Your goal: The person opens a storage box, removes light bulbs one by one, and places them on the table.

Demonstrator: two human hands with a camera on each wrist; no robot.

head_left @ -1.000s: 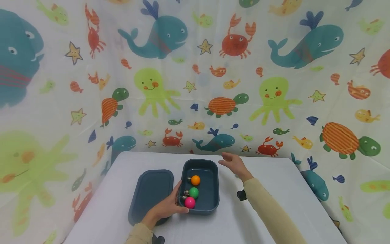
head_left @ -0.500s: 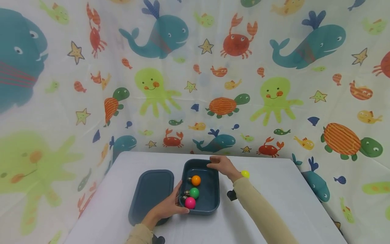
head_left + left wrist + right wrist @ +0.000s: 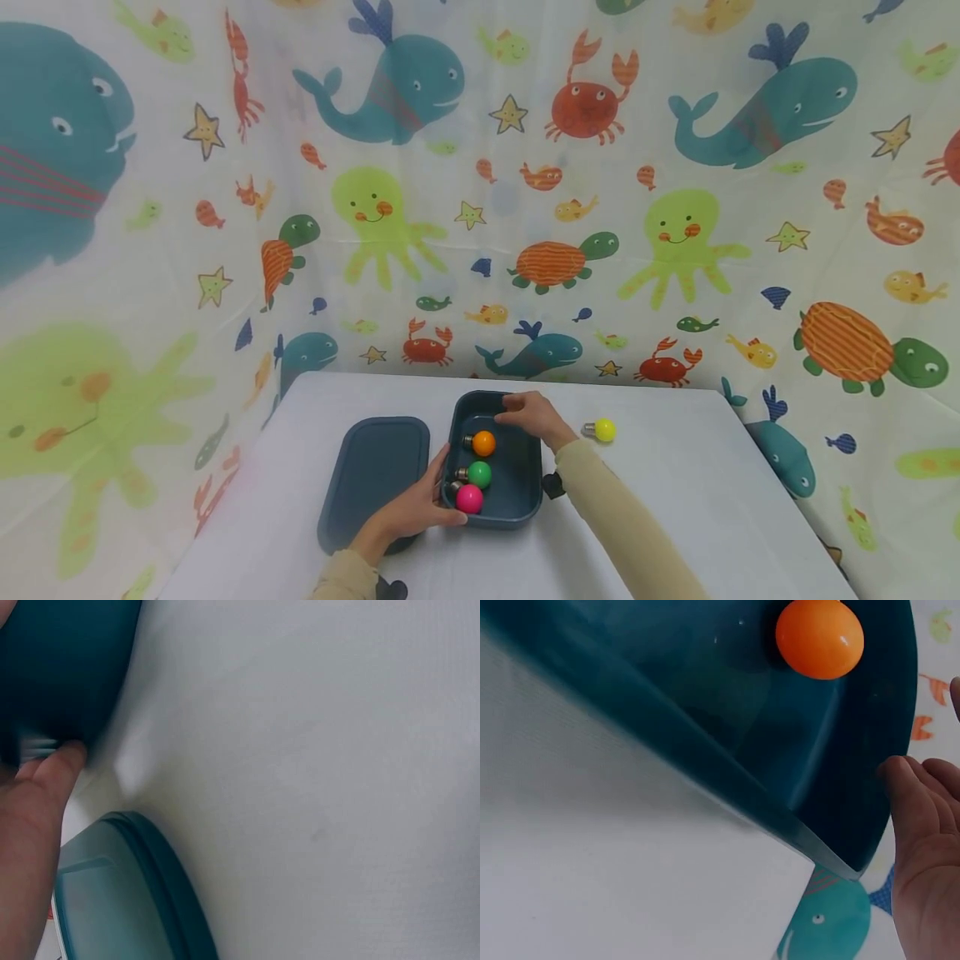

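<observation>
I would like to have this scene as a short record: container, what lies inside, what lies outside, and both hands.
Container: dark blue rectangular box, uncovered
Inside: orange bulb, green bulb, pink bulb, along its left side
Outside: yellow bulb to its right; dark blue lid to its left
Left hand: holds the box's near left corner
Right hand: at the box's far right corner; touch unclear

On the desk [image 3: 720,483], the lid [image 3: 378,479] lies at nine o'clock from the box [image 3: 502,522], a lone bulb [image 3: 604,430] between two and three; inside, three bulbs [image 3: 479,475] (roughly twelve-to-six) line its nine-o'clock side.
</observation>
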